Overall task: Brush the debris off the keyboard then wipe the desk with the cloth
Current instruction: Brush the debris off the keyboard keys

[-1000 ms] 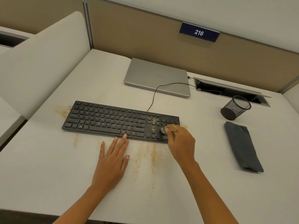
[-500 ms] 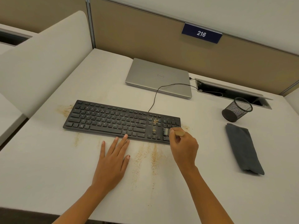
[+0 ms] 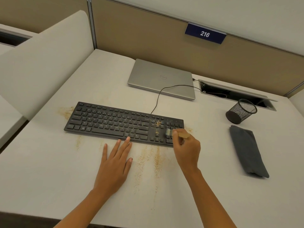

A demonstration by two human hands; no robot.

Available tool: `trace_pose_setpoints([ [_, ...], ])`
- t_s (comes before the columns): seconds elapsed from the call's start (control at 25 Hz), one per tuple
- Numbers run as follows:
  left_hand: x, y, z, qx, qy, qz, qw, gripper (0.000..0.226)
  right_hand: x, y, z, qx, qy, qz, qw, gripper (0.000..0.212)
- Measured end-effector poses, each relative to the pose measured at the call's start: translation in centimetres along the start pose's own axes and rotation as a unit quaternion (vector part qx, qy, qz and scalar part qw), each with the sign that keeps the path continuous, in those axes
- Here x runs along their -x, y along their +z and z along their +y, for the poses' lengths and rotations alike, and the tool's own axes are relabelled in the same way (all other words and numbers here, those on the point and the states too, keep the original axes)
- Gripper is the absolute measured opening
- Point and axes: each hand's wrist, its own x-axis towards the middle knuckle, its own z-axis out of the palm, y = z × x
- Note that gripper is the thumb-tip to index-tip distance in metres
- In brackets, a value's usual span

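Black keyboard (image 3: 115, 122), brush (image 3: 169, 132) at its right edge

Left hand (image 3: 115, 165) lies flat — right hand (image 3: 187, 152) pinches the brush (image 3: 181, 134).

Keyboard (image 3: 107, 122): black.
Debris (image 3: 157, 123) on its right keys: golden-tan specks.
Desk (image 3: 49, 170) beneath: off-white.
Brush (image 3: 184, 135) over its right end: pale wood handle, whitish bristles.
Cloth (image 3: 246, 150) right of keyboard: dark grey.
Pen cup (image 3: 241, 111), right-rear: black mesh.
Laptop (image 3: 161, 78) behind: silver.
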Motion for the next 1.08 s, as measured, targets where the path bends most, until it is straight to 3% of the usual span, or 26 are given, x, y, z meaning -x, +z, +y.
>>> trace_pose_setpoints([
  [0.12,0.1,0.0,0.1,0.003,0.002,0.0,1.0,0.06,-0.5,0.3,-0.1,0.017,-0.018,-0.046,0.999,0.011],
  [0.28,0.0,-0.1,0.2,0.005,0.004,0.004,1.0,0.061,-1.3,0.2,1.1,0.047,0.044,-0.037,0.997,0.013],
  [0.4,0.1,-0.1,0.1,0.004,0.001,0.005,1.0,0.06,-1.9,0.1,0.9,-0.011,0.036,-0.09,0.995,0.014],
  [0.6,0.1,0.0,0.1,0.005,0.003,0.006,1.0,0.06,-4.4,-0.2,1.2,0.038,0.089,-0.111,0.989,0.02],
  [0.72,0.1,0.0,0.0,0.007,0.003,0.009,1.0,0.06,-5.3,0.6,0.9,-0.049,0.073,-0.202,0.975,0.025],
  [0.8,0.1,0.0,0.1,0.007,0.005,0.009,1.0,0.059,-6.0,0.8,0.7,-0.045,0.043,-0.254,0.965,0.024],
  [1.08,0.1,0.1,0.0,0.005,0.003,0.009,1.0,0.06,-8.9,1.5,0.9,-0.058,0.047,-0.334,0.94,0.03],
])
